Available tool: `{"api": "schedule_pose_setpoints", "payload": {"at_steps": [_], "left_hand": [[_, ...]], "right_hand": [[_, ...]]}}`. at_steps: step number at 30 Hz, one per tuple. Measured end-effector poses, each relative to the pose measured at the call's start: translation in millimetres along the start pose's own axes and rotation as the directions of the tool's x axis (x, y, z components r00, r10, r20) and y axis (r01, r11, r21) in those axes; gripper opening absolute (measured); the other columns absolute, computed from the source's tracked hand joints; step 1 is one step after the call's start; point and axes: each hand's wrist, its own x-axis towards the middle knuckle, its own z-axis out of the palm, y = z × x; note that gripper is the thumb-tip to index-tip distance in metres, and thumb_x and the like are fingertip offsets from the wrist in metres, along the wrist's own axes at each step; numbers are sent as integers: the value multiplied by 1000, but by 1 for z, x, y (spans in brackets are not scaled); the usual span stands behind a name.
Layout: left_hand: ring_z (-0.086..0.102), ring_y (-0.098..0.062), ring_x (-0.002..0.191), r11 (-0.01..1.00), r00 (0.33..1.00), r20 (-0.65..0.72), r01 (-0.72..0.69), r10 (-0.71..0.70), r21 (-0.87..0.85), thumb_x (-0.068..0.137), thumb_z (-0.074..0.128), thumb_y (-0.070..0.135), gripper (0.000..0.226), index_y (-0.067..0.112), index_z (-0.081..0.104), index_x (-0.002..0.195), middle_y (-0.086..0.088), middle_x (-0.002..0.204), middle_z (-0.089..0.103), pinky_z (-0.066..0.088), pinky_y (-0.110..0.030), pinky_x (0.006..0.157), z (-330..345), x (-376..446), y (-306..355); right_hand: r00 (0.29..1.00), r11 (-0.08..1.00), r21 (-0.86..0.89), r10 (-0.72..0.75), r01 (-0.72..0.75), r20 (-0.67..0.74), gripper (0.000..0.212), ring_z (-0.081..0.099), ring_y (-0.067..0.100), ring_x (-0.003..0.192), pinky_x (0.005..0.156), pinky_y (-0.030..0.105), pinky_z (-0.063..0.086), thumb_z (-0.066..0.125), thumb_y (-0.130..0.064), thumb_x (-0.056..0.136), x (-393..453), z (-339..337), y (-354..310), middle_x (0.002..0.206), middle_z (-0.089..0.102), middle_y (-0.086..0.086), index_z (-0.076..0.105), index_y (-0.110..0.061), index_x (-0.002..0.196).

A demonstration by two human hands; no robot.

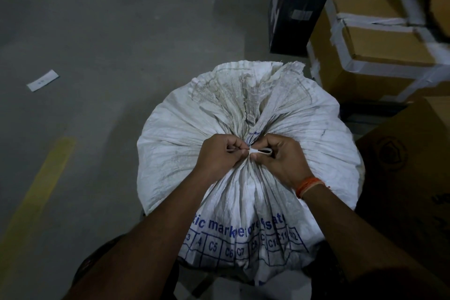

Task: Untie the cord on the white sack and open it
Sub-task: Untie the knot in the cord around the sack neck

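Observation:
A full white woven sack [304, 134] with blue print stands upright in front of me, its neck gathered and tied by a white cord [263, 152]. The loose mouth of the sack fans out beyond the tie. My left hand [219, 156] pinches one end of the cord at the left of the knot. My right hand [282, 156] pinches the cord's loop at the right of the knot. Both hands rest on the gathered neck.
Taped cardboard boxes [379, 56] are stacked at the right, a dark box [299, 5] behind them and another brown carton [414, 161] close by the sack. A grey concrete floor [109, 31] with a yellow line [39, 187] and a paper slip [42, 80] lies to the left.

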Motion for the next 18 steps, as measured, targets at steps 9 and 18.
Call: {"api": "schedule_pose_setpoints", "payload": {"at_steps": [9,18], "left_hand": [[73,-9,82,1000,999,47,11,-10,-26,86,78,15,11,25,80,90,8,82,78,58,-28,81,-6,0,-2],[71,-10,75,999,999,19,42,-42,-13,84,80,16,6,22,82,86,8,74,76,54,-26,74,-11,0,-3]], "right_hand": [[1000,1000,11,0,0,9,13,73,15,77,72,29,57,86,-7,78,0,-1,-1,81,76,-1,77,-15,83],[1000,1000,-18,1,-1,3,13,73,15,79,72,30,58,86,-8,77,1,-1,-1,82,76,-2,77,-14,83]]}}
